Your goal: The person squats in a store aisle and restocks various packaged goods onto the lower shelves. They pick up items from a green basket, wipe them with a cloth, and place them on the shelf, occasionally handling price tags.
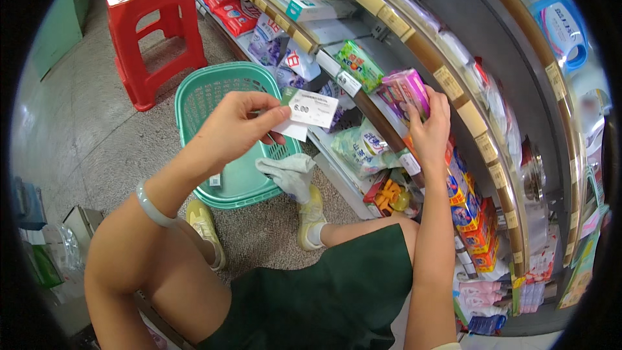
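Observation:
My left hand (243,124) pinches a few paper price tags (313,108) between thumb and fingers, above a green plastic basket (228,198). My right hand (430,129) grips a pink and purple packet (406,92) on a low shelf, with thumb and fingers on its near end. A green packet (359,65) lies just beside the pink one. A grey cloth (289,170) hangs over the basket's near right rim. Empty tag-like card (215,181) shows inside the basket.
A red plastic stool (158,34) stands beyond the basket. Shelf edges with price tags (447,81) curve along the right. Orange boxes (464,204) are stacked near my right forearm; bagged goods (364,148) fill the bottom shelf. My yellow shoes (311,216) are beside the basket.

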### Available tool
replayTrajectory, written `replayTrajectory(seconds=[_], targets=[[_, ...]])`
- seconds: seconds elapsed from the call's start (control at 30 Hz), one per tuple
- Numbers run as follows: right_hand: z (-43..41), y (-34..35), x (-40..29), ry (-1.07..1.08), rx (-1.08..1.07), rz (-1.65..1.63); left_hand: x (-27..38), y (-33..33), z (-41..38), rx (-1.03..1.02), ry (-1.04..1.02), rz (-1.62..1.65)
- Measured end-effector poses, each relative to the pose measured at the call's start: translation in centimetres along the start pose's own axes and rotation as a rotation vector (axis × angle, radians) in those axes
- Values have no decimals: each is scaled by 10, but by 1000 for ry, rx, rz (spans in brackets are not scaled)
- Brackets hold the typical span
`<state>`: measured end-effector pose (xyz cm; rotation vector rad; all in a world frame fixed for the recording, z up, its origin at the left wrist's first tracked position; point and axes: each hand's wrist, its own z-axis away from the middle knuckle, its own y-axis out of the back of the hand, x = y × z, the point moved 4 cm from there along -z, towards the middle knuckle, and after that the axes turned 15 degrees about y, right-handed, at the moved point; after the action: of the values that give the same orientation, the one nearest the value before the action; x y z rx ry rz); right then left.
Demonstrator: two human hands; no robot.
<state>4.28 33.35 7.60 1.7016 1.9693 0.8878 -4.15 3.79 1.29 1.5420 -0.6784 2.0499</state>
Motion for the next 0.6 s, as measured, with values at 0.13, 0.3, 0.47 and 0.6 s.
replayTrajectory(seconds=[0.13,0.3,0.47,0.6], targets=[[9,-15,22,-57,-89,69,1,2,1,17,5,-43],[10,-34,36,-124,-201,112,3,-5,-1,25,34,-72],[20,-50,54,-95,-209,115,5,-9,-6,13,46,-87],[21,-55,48,-87,-255,122,0,-7,-11,9,52,-111]])
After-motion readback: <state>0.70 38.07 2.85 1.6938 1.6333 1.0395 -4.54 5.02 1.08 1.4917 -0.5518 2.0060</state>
